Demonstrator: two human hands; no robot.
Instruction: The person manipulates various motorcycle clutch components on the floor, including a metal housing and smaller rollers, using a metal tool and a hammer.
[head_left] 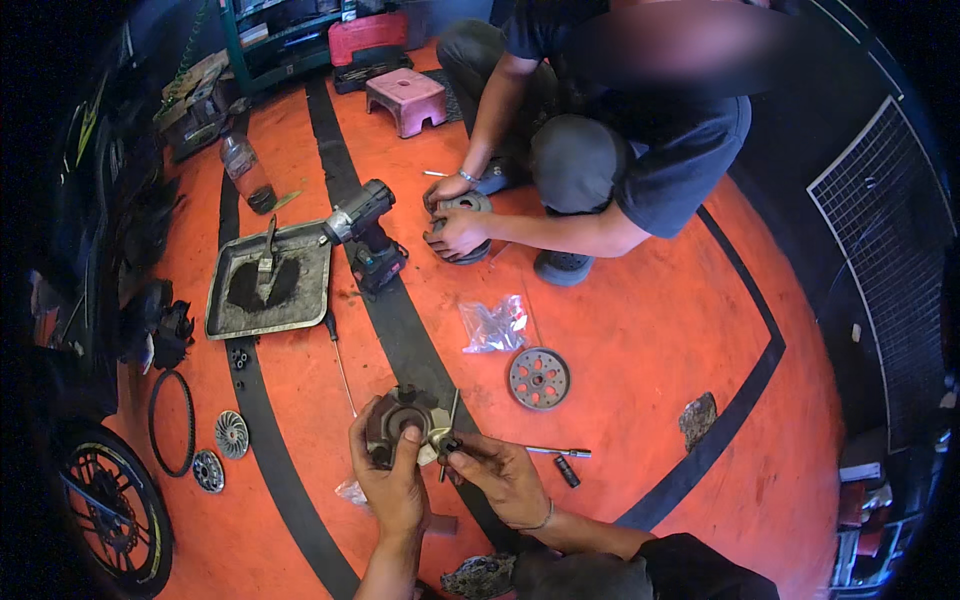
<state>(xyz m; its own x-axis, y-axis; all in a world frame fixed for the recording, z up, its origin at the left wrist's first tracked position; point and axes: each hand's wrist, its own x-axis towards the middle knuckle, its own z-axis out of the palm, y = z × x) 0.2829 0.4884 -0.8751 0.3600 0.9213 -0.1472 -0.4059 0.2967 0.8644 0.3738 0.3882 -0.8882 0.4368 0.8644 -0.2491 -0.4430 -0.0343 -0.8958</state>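
The left hand [392, 487] is gripping a round metal part [400, 422] from below, thumb up on its middle, holding it just above the orange floor [640, 330]. The right hand [500, 478] is pinching a small dark piece [449, 445] against the side of that part, where a thin tool [452, 410] is sticking up. I think the small piece could slip out of those fingers, because everything looks greasy, and it could roll off along the floor. The round part could also tip if the left hand is loosening while the right one is pushing. The part is looking grey-brown and dirty, with a hole in the middle and bumpy edges. Just beside the hands, a thin metal rod [558, 452] and a disc with holes [538, 378] are lying on the floor, and a plastic bag [492, 324] further off. Across from us another person is crouching, holding another round part [462, 228] in both hands. A power drill [362, 228] is lying near a dirty tray [268, 282].
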